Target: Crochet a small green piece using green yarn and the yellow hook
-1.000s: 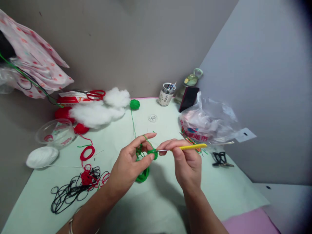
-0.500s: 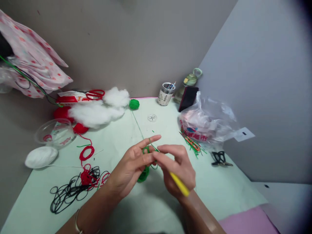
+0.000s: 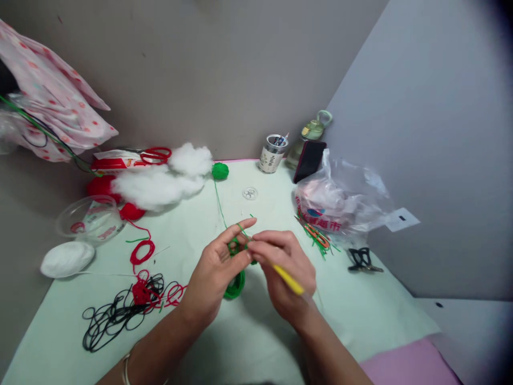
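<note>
Head view: a pale green table [image 3: 256,331] sits in a grey-walled corner. The left hand [image 3: 214,272] pinches the green crochet piece [image 3: 235,267] above the tabletop; the right hand [image 3: 286,272], closed on a yellow crochet hook [image 3: 288,279], meets it. A green yarn ball [image 3: 220,171], white stuffing [image 3: 160,182] and plastic bag [image 3: 340,200] lie behind.

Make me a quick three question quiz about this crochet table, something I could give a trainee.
1. True or false: the right hand holds a yellow-handled crochet hook.
2. Which yarn do both hands work on? A) red B) green C) black
3. Fill in: the small green yarn ball lies beside the white ____ at the back of the table.

Key
1. True.
2. B: the left hand has green yarn looped over its forefinger; the black cord tangle lies apart, to its left.
3. Stuffing.
</note>
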`<state>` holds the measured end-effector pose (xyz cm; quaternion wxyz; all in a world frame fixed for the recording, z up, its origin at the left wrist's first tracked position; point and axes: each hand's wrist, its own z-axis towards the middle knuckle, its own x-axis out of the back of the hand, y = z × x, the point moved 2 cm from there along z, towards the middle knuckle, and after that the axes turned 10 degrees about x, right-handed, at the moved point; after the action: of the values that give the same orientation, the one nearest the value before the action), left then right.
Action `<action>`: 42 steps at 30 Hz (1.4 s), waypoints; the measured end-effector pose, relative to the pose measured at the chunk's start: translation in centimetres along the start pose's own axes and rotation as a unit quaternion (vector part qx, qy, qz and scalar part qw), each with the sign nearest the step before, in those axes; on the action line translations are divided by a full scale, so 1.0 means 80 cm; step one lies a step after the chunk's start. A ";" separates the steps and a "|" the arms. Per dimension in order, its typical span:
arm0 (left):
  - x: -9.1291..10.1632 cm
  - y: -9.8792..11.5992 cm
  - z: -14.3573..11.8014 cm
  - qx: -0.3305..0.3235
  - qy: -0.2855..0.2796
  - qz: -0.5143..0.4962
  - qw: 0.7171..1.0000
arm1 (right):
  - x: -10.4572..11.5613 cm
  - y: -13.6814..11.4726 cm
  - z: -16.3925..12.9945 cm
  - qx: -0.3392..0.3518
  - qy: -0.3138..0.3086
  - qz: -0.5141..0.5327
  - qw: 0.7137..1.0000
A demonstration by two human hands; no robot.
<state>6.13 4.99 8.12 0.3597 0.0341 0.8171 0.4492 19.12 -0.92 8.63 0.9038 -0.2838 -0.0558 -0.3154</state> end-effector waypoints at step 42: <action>0.002 0.014 -0.003 -0.033 -0.036 0.052 0.997 | 0.008 0.000 0.003 -0.064 0.053 0.100 0.991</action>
<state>5.58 5.58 8.98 0.3662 0.0810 0.7855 0.4923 19.66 -1.17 8.99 0.9124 -0.3285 0.0410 -0.2406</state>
